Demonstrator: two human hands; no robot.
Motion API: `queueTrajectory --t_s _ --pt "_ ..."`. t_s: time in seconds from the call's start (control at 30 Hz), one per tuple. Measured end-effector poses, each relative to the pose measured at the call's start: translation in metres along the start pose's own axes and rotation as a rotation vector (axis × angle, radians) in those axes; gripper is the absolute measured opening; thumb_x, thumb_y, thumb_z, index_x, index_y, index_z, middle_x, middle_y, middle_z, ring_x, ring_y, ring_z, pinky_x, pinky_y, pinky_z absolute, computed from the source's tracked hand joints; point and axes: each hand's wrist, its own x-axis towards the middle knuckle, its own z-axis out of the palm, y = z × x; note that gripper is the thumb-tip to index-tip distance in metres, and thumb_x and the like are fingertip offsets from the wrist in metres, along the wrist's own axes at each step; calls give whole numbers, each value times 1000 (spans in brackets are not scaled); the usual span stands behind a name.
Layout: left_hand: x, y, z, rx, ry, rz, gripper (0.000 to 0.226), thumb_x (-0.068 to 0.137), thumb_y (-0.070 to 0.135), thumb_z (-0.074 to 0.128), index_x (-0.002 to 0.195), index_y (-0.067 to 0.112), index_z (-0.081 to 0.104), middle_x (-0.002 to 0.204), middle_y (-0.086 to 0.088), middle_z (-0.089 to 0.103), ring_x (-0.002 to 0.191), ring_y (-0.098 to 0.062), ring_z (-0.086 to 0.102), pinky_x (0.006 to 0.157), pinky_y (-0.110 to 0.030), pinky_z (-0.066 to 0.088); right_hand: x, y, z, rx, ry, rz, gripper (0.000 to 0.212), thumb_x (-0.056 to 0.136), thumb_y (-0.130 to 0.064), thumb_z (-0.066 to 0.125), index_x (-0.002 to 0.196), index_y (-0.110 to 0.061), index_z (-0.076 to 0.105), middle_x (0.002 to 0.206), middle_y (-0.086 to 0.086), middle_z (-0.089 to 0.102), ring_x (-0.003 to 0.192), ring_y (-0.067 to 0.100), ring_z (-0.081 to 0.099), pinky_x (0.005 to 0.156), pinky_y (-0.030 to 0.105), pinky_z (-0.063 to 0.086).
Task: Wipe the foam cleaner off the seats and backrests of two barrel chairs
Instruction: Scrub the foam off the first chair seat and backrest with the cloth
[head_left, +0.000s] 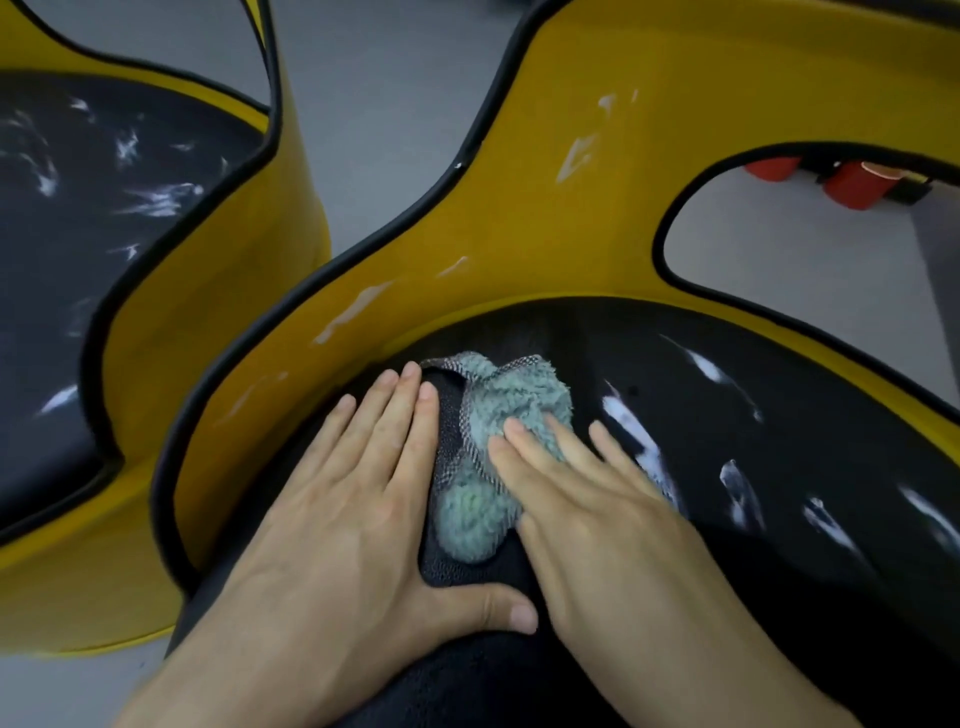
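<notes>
Two yellow barrel chairs stand side by side on a grey floor (374, 130), each edged with black trim and fitted with a black seat. The right chair (571, 208) is closest and fills most of the view; the left chair (304, 182) sits just beside it, their walls nearly touching low down.

White foam (639, 441) lies in smeared streaks across the right half of the near seat (810, 415), while the patch around the hands looks dark and mostly wiped. Thinner foam streaks (358, 306) run along the inside of the yellow backrest. The left seat (78, 291) is also flecked all over with white smears.

A bunched cloth (519, 400), fluffy pale green with a grey mesh side, sits on the near seat close to where seat meets backrest. The right hand (587, 499) lies flat on it, fingers straight and pressing down, gripping nothing. The left hand (343, 499) is spread flat on the seat just left of the cloth, fingers straight, thumb stretched along the cloth's near edge.

Room to the left and ahead ends at once against the curved backrest; the seat runs open to the right. A rounded cutout (779, 244) opens the backrest at upper right, showing floor and blurred red objects (857, 187) beyond.
</notes>
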Motion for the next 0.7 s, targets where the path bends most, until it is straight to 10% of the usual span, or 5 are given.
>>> queueTrajectory --t_s 0.2,0.5,0.63,0.7 --pt "0 1 1 58 16 2 142 64 108 24 159 3 20 168 -12 14 155 -31 13 120 -38 6 79 14 -7 -66 -89 160 52 106 -23 30 156 -12 28 162 6 31 150 25 24 124 41 14" --pt "1 -2 1 42 -19 21 145 62 108 25 155 -2 32 164 -16 24 152 -30 25 116 -40 15 -35 -5 8 39 23 -1 61 110 -31 9 135 -7 60 138 7 62 129 30 56 102 40 37" --pt "2 3 -4 -5 44 25 151 52 113 14 159 11 -15 166 -5 -25 154 -14 -20 121 -32 -10 -17 -2 11 -6 32 -13 57 107 -30 15 137 -4 56 136 10 63 128 31 58 106 39 37" --pt "2 2 -4 -16 29 28 148 54 112 17 159 13 -12 167 -3 -21 154 -15 -19 121 -32 -10 17 1 6 -55 26 43 53 97 -25 36 141 -4 55 143 10 58 134 29 53 114 38 38"
